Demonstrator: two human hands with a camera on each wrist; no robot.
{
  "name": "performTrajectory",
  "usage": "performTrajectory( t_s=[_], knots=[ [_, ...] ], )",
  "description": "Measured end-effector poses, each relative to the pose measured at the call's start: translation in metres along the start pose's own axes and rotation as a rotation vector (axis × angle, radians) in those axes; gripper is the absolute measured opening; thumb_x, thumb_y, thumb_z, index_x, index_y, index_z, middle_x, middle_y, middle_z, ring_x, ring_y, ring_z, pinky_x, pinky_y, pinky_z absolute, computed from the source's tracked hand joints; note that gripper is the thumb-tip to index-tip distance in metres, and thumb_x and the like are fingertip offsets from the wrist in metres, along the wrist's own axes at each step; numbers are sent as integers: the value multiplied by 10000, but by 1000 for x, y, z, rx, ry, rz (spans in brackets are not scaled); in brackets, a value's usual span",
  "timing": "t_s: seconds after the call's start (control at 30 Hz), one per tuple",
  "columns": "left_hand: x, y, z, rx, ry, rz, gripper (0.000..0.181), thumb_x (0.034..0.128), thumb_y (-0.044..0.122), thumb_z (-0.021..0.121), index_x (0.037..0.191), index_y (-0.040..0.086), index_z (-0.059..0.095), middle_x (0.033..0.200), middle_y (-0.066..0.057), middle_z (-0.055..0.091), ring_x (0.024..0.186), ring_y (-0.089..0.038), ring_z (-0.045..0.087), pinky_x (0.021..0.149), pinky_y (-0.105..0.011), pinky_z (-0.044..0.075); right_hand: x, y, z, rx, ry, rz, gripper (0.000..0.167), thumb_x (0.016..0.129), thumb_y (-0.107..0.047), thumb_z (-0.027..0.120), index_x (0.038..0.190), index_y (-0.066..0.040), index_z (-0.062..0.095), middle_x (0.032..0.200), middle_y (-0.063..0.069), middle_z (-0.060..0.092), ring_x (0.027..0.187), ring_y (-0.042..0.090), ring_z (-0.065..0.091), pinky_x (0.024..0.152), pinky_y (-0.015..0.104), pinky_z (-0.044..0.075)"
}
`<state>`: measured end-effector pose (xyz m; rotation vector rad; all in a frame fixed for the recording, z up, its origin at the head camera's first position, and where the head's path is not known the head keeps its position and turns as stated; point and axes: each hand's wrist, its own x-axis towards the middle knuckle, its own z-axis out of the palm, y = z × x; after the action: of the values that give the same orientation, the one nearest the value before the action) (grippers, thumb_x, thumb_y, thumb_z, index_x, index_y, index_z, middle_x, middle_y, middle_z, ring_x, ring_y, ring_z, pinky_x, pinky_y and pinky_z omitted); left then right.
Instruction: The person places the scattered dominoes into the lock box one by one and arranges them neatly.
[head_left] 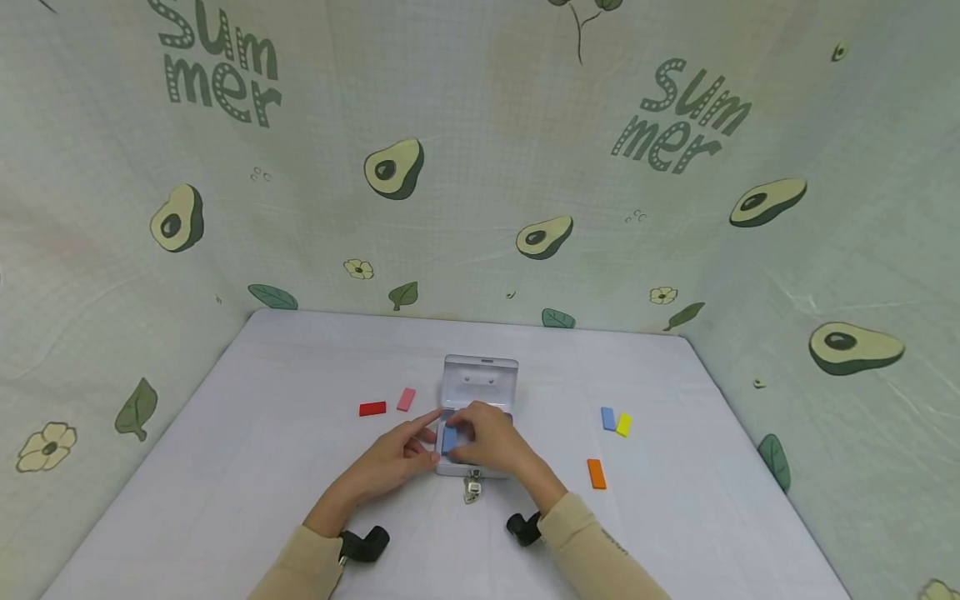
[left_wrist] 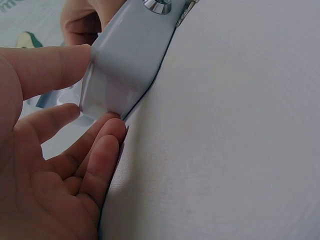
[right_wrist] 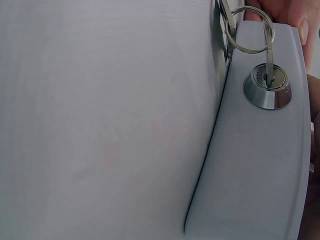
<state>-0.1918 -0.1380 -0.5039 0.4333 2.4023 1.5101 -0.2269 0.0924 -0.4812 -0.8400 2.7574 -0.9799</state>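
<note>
A small pale grey metal cash box (head_left: 480, 380) stands on the table with its lid raised. A key (right_wrist: 269, 60) sits in the round lock (right_wrist: 268, 86) on its front, with a ring hanging from it. My right hand (head_left: 489, 437) reaches into the box and pinches a blue block (head_left: 449, 440) at the left side of the interior. The palm hides much of the inside. My left hand (head_left: 390, 460) lies along the box's left wall; its thumb (left_wrist: 60, 70) touches the rim near the front corner, and the other fingertips meet the side and lower edge.
Left of the box lie a red block (head_left: 372, 408) and a pink block (head_left: 406, 399). To the right are another blue block (head_left: 608, 418), a yellow block (head_left: 624, 425) and an orange block (head_left: 596, 474). Patterned cloth (head_left: 465, 108) walls in the white table (head_left: 315, 358).
</note>
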Motion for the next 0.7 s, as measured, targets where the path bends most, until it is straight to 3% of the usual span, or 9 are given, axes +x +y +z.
performTrajectory(
  t_s=[0.7],
  knots=[
    [0, 2, 0, 0, 3, 8, 700, 990, 262, 747, 1625, 200, 458, 1303, -61, 626, 998, -173, 608, 841, -298, 518, 1, -5, 8, -28, 25, 19, 381, 831, -134, 914, 1179, -42, 788, 960, 46, 684, 743, 64, 498, 672, 220, 454]
  ],
)
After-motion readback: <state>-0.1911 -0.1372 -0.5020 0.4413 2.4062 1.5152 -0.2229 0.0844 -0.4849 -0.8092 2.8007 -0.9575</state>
